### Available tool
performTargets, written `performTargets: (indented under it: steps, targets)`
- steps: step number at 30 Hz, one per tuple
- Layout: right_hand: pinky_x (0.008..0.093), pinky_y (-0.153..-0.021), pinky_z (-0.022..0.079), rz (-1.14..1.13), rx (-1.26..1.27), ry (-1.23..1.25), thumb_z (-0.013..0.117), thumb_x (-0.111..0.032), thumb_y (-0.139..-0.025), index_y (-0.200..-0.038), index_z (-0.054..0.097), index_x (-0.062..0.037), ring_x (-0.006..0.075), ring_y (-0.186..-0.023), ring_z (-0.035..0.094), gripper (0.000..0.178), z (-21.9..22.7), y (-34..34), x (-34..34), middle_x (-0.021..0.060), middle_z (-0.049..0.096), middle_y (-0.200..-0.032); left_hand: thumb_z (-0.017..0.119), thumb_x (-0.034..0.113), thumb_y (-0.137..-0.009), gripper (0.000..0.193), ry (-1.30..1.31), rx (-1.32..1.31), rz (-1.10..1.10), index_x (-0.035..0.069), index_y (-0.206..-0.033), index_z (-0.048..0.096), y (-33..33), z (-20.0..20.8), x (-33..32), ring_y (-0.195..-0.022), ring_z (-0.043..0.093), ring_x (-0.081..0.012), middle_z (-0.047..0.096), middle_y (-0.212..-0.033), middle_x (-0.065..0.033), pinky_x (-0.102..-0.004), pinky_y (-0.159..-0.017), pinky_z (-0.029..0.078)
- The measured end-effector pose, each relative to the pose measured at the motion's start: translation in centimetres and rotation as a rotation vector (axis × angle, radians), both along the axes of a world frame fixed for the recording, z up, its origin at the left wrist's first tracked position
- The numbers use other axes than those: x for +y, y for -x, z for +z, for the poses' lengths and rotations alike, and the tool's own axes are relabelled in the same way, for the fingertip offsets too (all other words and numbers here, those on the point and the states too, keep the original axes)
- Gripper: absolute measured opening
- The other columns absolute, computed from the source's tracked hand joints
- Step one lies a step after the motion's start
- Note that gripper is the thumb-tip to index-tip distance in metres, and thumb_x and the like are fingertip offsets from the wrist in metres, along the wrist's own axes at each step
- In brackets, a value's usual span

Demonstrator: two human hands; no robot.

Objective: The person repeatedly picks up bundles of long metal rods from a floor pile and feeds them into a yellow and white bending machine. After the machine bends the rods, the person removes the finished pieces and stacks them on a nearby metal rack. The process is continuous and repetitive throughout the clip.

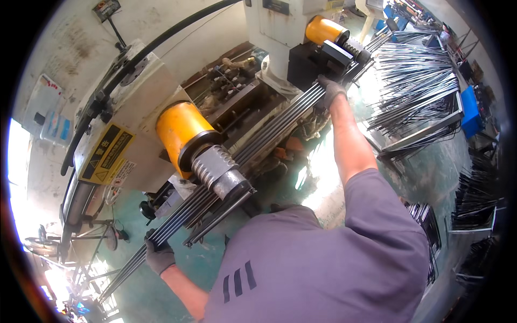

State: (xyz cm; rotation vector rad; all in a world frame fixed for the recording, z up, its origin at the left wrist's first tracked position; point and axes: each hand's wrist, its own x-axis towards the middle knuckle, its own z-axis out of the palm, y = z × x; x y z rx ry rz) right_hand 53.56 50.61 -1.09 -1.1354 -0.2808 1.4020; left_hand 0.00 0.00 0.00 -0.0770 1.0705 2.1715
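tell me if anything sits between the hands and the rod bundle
Nothing visible does. The gloved left hand grips the rods near their lower end, and the gloved right hand grips them near the upper end. The yellow cylinders lie beside the bundle, not between it and either hand.

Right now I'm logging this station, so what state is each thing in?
left hand: gloved, closed on the rod bundle
right hand: gloved, gripping the bundle's far end
rod bundle: lying slanted along the machine
rods on rack: fanned out, loose
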Motion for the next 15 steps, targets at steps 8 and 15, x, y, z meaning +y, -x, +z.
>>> performTargets:
  steps: [8,15]
  targets:
    - [0.0346,-0.067,0.054,0.122,-0.414,0.133,0.076,-0.023,-0.081,-0.098,0.061,-0.0003,0.0190,-0.070,0.064,0.032,4.1,9.1,-10.4,0.0084,0.067,-0.087,0.047,0.017,-0.099,0.027,0.143,0.073,0.049,-0.004,-0.111,0.059,-5.9,1.5,4.0,-0.100,0.060,-0.0244,0.063,-0.108,-0.0131,-0.0347,-0.092,0.047]
    - [0.0330,-0.069,0.050,0.126,-0.126,0.042,0.076,-0.020,-0.079,-0.090,0.065,0.0004,0.0186,-0.072,0.062,0.026,3.8,8.3,-10.0,0.0065,0.067,-0.084,0.053,0.024,-0.097,0.030,0.164,0.000,-0.071,-0.001,-0.111,0.059,-5.4,2.4,3.7,-0.097,0.061,-0.0222,0.064,-0.107,-0.0110,-0.0351,-0.091,0.048]
